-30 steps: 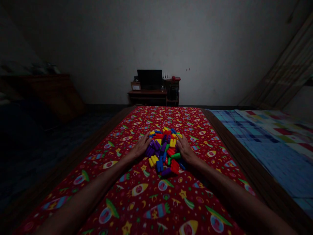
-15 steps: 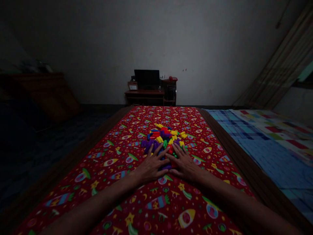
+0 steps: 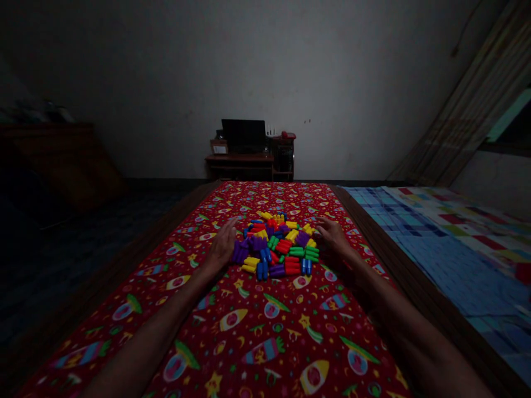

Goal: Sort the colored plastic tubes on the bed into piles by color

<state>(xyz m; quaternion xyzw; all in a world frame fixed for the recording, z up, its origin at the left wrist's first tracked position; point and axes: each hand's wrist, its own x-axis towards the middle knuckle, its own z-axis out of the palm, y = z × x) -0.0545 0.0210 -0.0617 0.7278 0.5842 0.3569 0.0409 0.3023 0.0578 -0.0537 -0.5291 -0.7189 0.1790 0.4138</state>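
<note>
A loose pile of small plastic pieces in several colours lies on a red patterned cloth (image 3: 265, 315); each piece looks like short rods joined side by side. Among them are purple pieces (image 3: 240, 251) on the left, a yellow piece (image 3: 250, 265) in front, a red piece (image 3: 292, 266) and a blue piece (image 3: 306, 267) at the near right. My left hand (image 3: 223, 244) is at the pile's left edge beside the purple pieces, fingers loosely extended. At the right edge, my right hand (image 3: 332, 234) has its fingers apart near a yellow piece (image 3: 308, 229). Neither hand holds anything visible.
Brown edges run along both sides of the cloth-covered surface. To the right lies blue plaid bedding (image 3: 398, 243). By the far wall stands a desk (image 3: 240, 158) with a dark monitor (image 3: 243, 135). A wooden cabinet (image 3: 53, 160) is at the dim left, and a curtain (image 3: 460, 110) hangs on the right.
Both hands were spread flat over the near part of the pile. They have moved apart to its left and right sides, uncovering the front pieces. The view has shifted slightly.
</note>
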